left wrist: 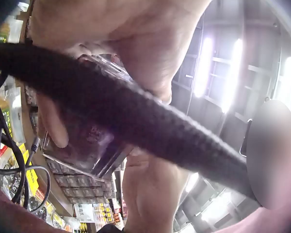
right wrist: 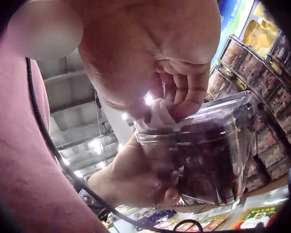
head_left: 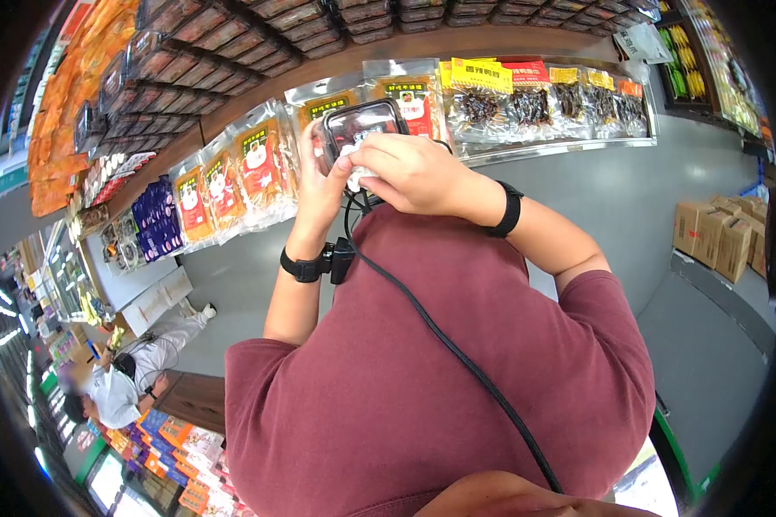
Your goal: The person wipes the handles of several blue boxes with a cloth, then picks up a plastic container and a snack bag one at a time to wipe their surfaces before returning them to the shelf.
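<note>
A clear plastic tub (head_left: 358, 129) of dark food is held up in front of a shop shelf. My left hand (head_left: 319, 185) grips its left side, with the thumb across the tub (left wrist: 82, 141) in the left wrist view. My right hand (head_left: 414, 172) curls over the tub's lower edge and pinches a white cloth (head_left: 353, 168) against it. In the right wrist view the curled fingers (right wrist: 184, 90) press the cloth (right wrist: 157, 116) onto the rim of the tub (right wrist: 208, 155), and the left hand (right wrist: 136, 179) holds it from below.
Orange snack packets (head_left: 233, 172) and packs of dark dried food (head_left: 526, 103) line the shelf behind the tub. Cardboard boxes (head_left: 720, 228) sit at the right. Another person (head_left: 129, 379) crouches at the lower left. A black cable (head_left: 457, 353) runs down my shirt.
</note>
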{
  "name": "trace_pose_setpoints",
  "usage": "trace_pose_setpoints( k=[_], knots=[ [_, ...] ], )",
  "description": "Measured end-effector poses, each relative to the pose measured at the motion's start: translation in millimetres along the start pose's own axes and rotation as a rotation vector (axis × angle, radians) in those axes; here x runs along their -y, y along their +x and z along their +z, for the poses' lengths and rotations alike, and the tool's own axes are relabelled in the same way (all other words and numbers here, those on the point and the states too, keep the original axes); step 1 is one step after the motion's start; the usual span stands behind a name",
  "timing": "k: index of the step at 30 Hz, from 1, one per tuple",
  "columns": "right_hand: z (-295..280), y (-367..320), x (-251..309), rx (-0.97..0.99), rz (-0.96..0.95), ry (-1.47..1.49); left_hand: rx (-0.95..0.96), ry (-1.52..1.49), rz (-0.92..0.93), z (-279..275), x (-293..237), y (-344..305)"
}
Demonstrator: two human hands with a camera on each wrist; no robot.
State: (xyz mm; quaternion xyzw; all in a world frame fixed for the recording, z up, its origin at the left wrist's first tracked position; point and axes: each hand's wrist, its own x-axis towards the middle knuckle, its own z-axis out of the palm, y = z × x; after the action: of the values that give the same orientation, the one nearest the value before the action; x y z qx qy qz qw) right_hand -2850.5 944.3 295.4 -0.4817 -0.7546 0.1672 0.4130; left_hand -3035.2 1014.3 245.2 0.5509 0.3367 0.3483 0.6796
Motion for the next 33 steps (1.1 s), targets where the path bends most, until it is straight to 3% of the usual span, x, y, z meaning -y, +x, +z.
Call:
trace_pose_setpoints(
  k=[3, 9, 11, 16, 18, 21, 27, 31, 33],
  knots=[
    [-1.4, 0.4, 4.3, 0.013, -0.010, 0.043, 0.026, 0.006, -0.010, 2.0, -4.8, -5.7],
    [5.9, -1.1, 0.9, -0.162, -0.029, -0.040, 0.061, 0.046, -0.050, 4.8, -11.9, -12.5],
    [0.3, 1.2, -1.1, -0.207, 0.045, -0.140, 0.102, 0.081, 0.028, 12.0, -13.2, -15.7],
    [-7.1, -14.3, -7.0, -0.226, 0.088, -0.185, 0.043, 0.023, -0.083, 27.6, -14.0, -27.5],
    [-11.3, -26.6, -13.8, -0.268, 0.196, -0.215, -0.025, -0.083, -0.131, 30.7, -10.3, -26.8],
    [-22.0, -42.4, -24.4, -0.206, 0.194, -0.149, 0.047, 0.072, -0.013, 27.2, -12.6, -24.5],
    [-39.1, -62.4, -18.1, -0.097, 0.044, 0.048, 0.019, -0.056, -0.078, 34.7, -14.3, -18.1],
    [-63.0, -70.0, -28.2, -0.301, 0.291, 0.177, 0.037, -0.118, -0.052, 30.7, -13.5, -8.7],
    [-72.2, -65.9, -34.7, -0.408, 0.287, 0.150, 0.115, -0.266, -0.122, 36.9, -19.3, -3.6]
  ],
)
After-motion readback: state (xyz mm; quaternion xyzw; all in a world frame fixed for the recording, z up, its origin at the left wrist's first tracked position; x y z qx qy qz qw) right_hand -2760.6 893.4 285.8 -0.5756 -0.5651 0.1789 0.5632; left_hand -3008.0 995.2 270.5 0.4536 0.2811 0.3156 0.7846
